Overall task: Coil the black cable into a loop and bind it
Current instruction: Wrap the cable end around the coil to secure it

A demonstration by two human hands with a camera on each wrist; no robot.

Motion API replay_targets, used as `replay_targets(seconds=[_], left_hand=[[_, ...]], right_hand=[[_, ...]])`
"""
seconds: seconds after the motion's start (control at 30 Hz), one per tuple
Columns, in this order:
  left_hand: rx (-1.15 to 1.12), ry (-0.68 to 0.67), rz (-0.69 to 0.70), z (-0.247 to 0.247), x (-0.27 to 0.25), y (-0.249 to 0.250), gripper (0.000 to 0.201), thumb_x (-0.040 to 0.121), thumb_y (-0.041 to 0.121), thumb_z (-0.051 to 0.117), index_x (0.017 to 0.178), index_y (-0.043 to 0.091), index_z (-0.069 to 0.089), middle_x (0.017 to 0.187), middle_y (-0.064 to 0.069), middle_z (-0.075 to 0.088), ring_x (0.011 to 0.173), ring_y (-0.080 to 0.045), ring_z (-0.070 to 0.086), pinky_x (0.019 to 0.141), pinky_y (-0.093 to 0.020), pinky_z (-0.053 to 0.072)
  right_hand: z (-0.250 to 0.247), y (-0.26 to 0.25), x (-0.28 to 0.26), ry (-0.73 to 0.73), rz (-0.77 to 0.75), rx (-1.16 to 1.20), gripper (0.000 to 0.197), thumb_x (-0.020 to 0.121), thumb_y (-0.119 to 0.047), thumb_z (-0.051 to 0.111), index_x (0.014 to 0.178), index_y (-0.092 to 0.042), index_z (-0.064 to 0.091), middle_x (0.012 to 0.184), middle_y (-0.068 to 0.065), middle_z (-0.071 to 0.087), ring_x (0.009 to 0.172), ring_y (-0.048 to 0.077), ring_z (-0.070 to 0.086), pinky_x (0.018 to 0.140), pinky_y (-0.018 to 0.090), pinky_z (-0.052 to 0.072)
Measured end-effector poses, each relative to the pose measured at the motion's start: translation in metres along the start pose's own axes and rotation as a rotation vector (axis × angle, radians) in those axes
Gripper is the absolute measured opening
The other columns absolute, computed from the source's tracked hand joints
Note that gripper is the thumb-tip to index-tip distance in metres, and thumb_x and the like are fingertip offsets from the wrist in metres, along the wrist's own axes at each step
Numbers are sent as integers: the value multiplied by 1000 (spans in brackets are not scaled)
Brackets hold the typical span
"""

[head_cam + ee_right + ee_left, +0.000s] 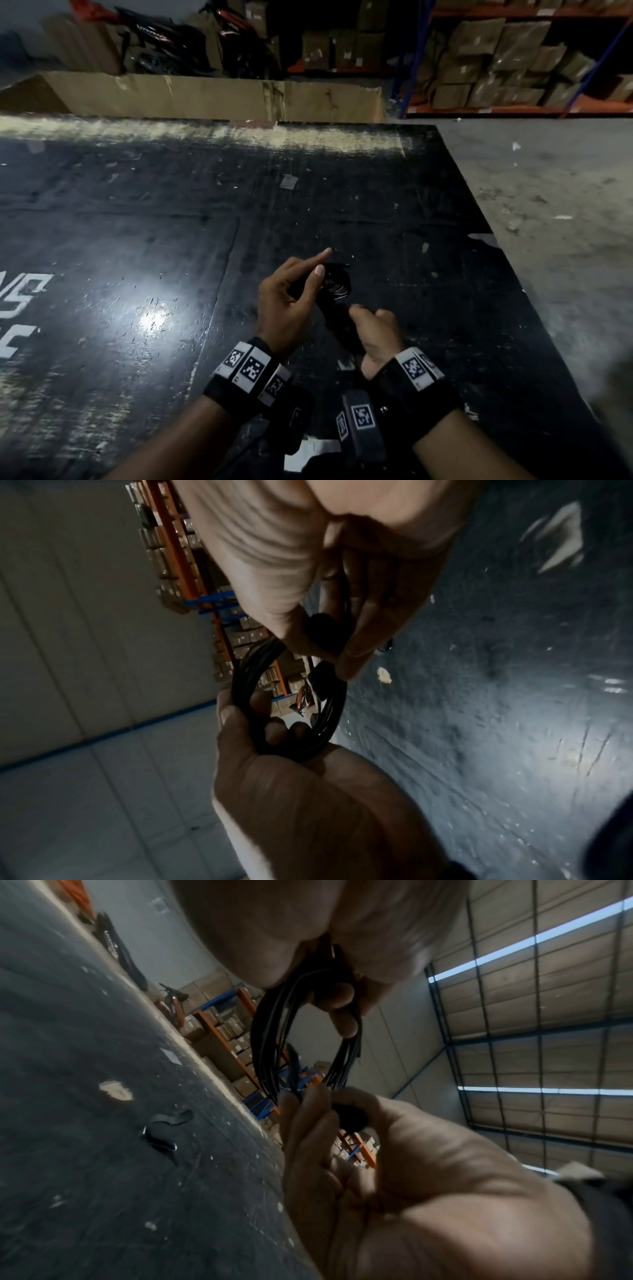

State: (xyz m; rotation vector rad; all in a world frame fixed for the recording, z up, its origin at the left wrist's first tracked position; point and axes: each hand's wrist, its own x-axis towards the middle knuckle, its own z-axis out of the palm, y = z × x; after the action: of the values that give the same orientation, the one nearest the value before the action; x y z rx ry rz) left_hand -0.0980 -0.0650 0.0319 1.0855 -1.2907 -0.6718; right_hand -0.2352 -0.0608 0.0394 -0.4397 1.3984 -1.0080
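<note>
Left hand (281,305), right hand (376,334) grip one cable coil (337,287).
</note>
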Motion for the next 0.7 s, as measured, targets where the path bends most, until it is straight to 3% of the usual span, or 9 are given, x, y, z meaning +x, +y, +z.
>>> replay_targets(seconds=[0.1,0.2,0.37,0.43,0.5,0.53,0.63,0.7], left_hand=[[21,-35,9,0,-8,2,30,101,26,62,128,24,74,90,-9,66,83,-39,67,70,-62,58],[32,-50,13,0,-13,4,30,101,23,62,128,24,74,91,-8,68,82,-37,68,69,-61,58],[52,-59,11,1,-19,6,32,100,24,63,131,23,72,95,-8,70,85,-33,70,70,-59,59],[29,-55,4,2,-19,6,38,100,25,63,139,25,66,108,-8,74,95,-31,73,78,-57,62],[-18,-76,-8,3,-18,8,49,101,24,62,150,28,53,132,-14,71,119,-32,71,95,-57,59],[-24,-82,-22,3,-17,8,54,102,24,61,153,30,48,133,-15,71,122,-32,70,99,-55,58],[-63,-105,-99,7,-16,12,51,101,20,60,150,24,52,114,1,77,108,-24,75,92,-45,62],[-99,-117,-155,10,-16,12,39,99,21,59,138,20,65,96,11,79,90,-14,75,80,-35,61]], right_hand=[[7,-5,-2,-44,34,67,11,79,-3,76,89,1,76,70,14,78,60,23,73,58,28,56],[14,-5,-7,-55,38,182,25,80,-2,76,104,7,74,97,24,77,86,32,74,78,41,57],[16,1,-8,-64,26,322,34,88,-2,65,120,8,65,120,28,71,110,36,70,86,41,55],[14,0,-8,-100,19,336,34,88,-3,64,121,5,66,119,26,71,115,40,68,92,44,53],[12,-2,-9,-138,7,344,35,88,-3,63,123,3,65,120,25,71,115,41,67,98,47,52],[11,-2,-9,-156,2,350,37,88,-3,63,124,2,64,121,25,71,116,40,67,100,47,50],[9,-3,-9,-160,-13,386,44,86,-1,63,130,4,58,125,26,69,119,40,65,103,45,49],[7,-5,-8,-138,-31,394,33,86,4,62,118,7,60,117,28,70,107,40,71,94,43,53]])
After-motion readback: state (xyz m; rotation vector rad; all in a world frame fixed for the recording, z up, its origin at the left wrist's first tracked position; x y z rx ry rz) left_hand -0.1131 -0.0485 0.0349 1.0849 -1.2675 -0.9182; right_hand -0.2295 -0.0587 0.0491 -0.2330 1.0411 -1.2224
